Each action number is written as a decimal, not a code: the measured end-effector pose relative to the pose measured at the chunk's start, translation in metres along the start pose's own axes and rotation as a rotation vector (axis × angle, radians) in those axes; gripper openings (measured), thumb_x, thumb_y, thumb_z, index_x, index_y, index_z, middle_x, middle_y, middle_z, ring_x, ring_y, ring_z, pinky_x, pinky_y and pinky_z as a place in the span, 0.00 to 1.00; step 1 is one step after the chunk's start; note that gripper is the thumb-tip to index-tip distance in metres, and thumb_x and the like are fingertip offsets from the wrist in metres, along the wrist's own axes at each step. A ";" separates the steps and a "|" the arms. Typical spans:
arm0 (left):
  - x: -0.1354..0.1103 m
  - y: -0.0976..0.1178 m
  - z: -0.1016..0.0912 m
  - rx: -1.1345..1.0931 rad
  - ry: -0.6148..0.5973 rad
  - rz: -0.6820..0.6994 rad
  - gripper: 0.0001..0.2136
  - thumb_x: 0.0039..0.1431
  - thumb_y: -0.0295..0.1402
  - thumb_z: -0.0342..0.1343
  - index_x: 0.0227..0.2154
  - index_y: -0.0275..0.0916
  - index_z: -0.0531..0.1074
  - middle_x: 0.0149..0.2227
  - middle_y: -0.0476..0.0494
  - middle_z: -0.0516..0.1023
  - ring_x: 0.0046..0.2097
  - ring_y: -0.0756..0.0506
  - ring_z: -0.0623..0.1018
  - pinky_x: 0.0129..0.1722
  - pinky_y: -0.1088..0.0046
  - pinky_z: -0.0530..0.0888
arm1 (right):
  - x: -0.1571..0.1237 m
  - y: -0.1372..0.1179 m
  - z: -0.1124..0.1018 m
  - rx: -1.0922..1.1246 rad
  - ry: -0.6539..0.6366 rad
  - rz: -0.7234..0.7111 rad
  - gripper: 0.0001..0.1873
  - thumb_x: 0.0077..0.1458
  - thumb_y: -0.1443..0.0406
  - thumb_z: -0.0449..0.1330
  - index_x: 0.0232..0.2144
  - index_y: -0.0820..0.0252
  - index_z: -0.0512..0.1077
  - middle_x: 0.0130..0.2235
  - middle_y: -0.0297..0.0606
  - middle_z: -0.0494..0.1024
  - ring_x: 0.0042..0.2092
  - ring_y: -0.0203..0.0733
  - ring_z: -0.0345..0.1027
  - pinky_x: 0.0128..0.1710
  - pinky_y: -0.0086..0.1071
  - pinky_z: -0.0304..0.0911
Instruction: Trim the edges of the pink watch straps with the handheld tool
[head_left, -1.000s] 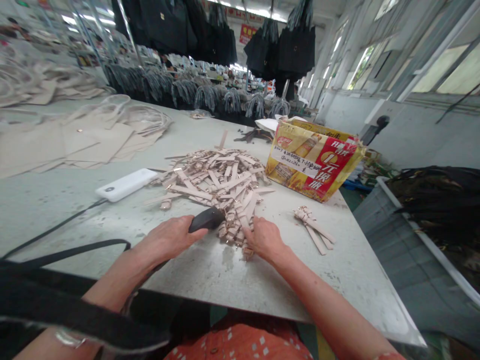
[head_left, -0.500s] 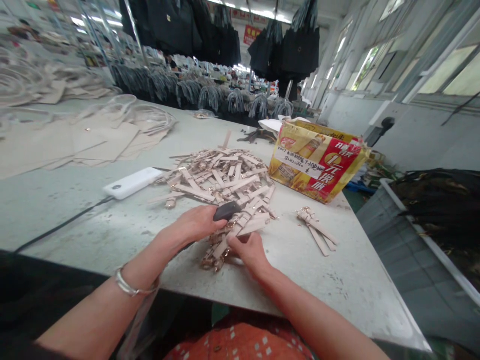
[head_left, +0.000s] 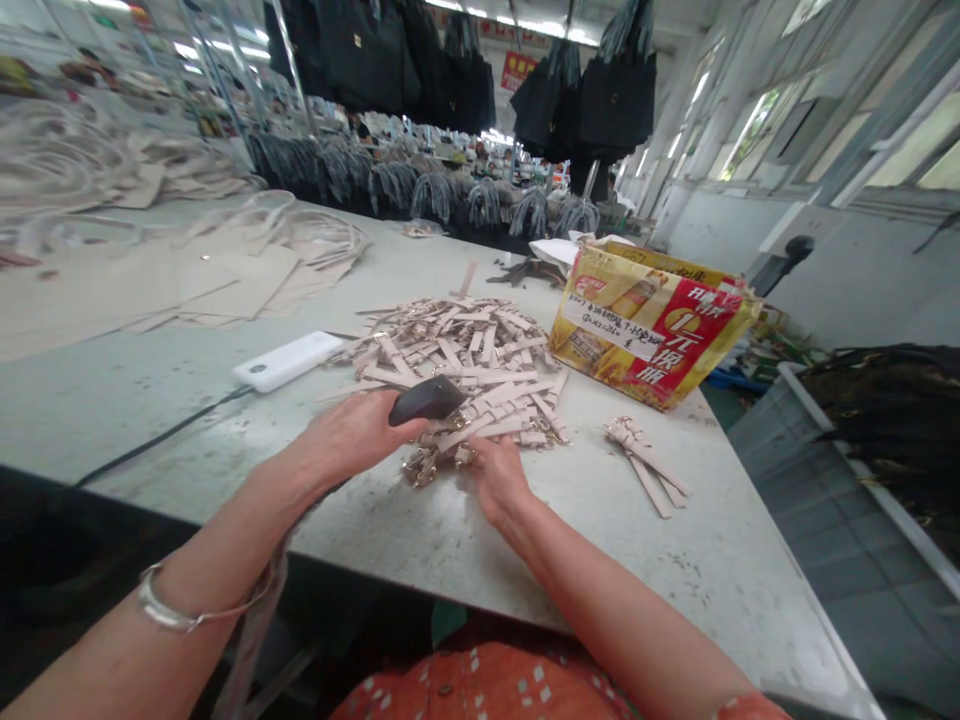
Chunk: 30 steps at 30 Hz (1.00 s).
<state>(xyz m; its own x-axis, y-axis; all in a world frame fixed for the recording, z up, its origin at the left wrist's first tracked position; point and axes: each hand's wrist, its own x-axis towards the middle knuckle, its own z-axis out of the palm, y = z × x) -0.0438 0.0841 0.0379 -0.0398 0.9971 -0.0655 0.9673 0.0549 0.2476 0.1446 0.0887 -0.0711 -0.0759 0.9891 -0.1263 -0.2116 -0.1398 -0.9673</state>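
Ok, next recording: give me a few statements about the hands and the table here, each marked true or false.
1. The left hand grips a black rounded tool. True.
2. The right hand rests on the yellow and red printed cardboard box. False: it is at the near edge of the pile of beige leather strips.
3. A white flat power bank lies left of the pile. True.
4. The small separate bundle of strips lies left of the pile. False: it lies right.

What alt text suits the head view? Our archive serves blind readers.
A person's left hand grips a black tool while the right hand gathers beige straps heaped on a grey table, beside a red-and-yellow carton and a white power bank.
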 end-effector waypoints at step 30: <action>-0.124 -0.035 0.044 -0.170 -0.050 -0.155 0.26 0.65 0.62 0.53 0.47 0.47 0.82 0.38 0.37 0.93 0.46 0.27 0.92 0.43 0.58 0.81 | 0.052 -0.079 -0.046 -1.496 -0.434 -0.448 0.09 0.68 0.70 0.65 0.44 0.57 0.85 0.56 0.44 0.88 0.58 0.50 0.79 0.56 0.34 0.66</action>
<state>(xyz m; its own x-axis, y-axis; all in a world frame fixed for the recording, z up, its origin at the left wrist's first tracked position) -0.0620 -0.0439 -0.0051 -0.1680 0.9723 -0.1625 0.8943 0.2196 0.3899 0.2021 0.1537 -0.0112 -0.5822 0.8126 0.0275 0.7764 0.5656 -0.2781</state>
